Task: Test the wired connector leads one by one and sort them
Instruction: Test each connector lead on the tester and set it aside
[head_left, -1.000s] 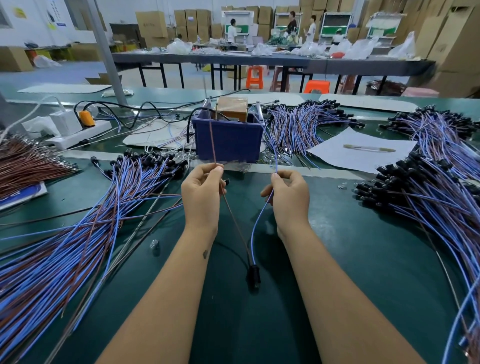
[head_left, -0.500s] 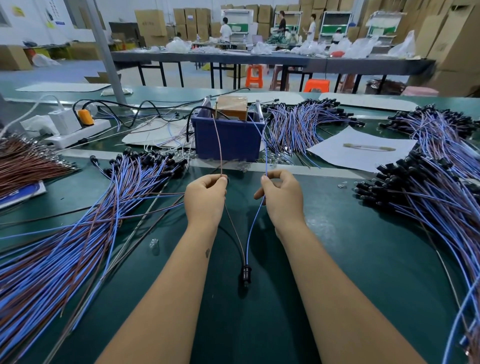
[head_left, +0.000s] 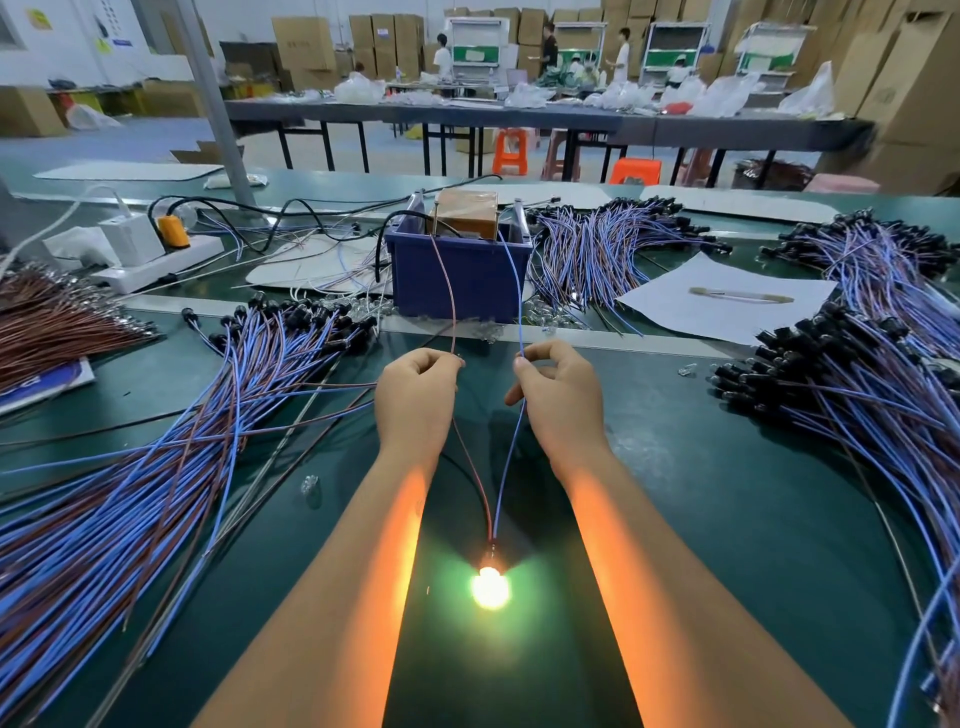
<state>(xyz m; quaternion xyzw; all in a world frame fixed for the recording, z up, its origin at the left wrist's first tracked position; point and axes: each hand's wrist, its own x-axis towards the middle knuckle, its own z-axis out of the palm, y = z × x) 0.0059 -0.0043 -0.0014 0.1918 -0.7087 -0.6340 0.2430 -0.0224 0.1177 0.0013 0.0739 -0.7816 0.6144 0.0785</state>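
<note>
1. A big pile of blue and brown leads (head_left: 171, 431) lay at 9 o'clock on the green table (head_left: 727, 519), fanned out with their black ends pointing toward 1 o'clock.
2. A white power strip (head_left: 156, 260) sat at 10 o'clock with an orange plug (head_left: 174, 231) in it.
3. The left hand (head_left: 415, 400) pinched a thin brown wire (head_left: 444, 291) between thumb and fingers.
4. A blue bin (head_left: 460, 280) stood at 12 o'clock. A brown box (head_left: 465, 213) sat inside it, and the brown wire and a blue wire (head_left: 514, 280) ran up to its top.
5. The lead being tested (head_left: 491, 499) lay between the two arms. Its long way ran from 12 to 6 o'clock, with its two wires going up to the hands.
6. Its lamp end (head_left: 489, 587) pointed at 6 o'clock and glowed bright yellow on the table.
7. The right hand (head_left: 558, 395) pinched the blue wire with curled fingers.
8. A white paper sheet (head_left: 727, 301) lay at 2 o'clock.
9. More leads with black ends (head_left: 841, 395) were heaped at 3 o'clock.
</note>
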